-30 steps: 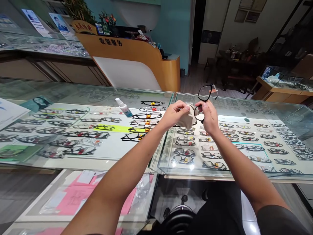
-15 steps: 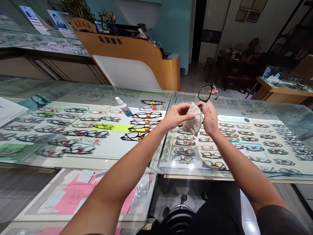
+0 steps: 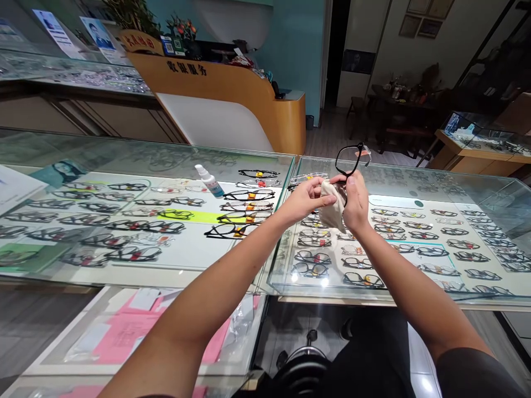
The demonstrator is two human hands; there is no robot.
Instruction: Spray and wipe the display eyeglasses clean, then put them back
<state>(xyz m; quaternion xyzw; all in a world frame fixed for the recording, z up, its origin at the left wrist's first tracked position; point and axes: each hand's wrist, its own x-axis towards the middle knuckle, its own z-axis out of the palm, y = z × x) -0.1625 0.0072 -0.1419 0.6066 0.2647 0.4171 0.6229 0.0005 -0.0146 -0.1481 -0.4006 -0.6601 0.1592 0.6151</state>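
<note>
Above the glass display case, my right hand (image 3: 357, 202) grips a pair of black-framed eyeglasses (image 3: 348, 172). One lens stands up above the fingers, and an orange-and-clear tag shows at its right. My left hand (image 3: 306, 200) is closed on a beige cleaning cloth (image 3: 332, 214), pinched between thumb and fingers. The cloth hangs down between both hands and hides the lower part of the glasses. A white-capped spray bottle (image 3: 209, 181) with blue liquid stands on the case to the left. Near it, several eyeglasses (image 3: 249, 195) with coloured tags lie in a column.
Rows of eyeglasses fill the left glass case (image 3: 136, 224) and the right glass case (image 3: 431, 226). A tray (image 3: 53, 362) with pink papers sits below at the left. A wooden cashier counter (image 3: 232, 83) stands behind. A black round stool (image 3: 305, 370) is beneath me.
The glasses have turned slightly in my right hand. My left hand and the cloth have shifted a little to the right, and the cloth has folded differently.
</note>
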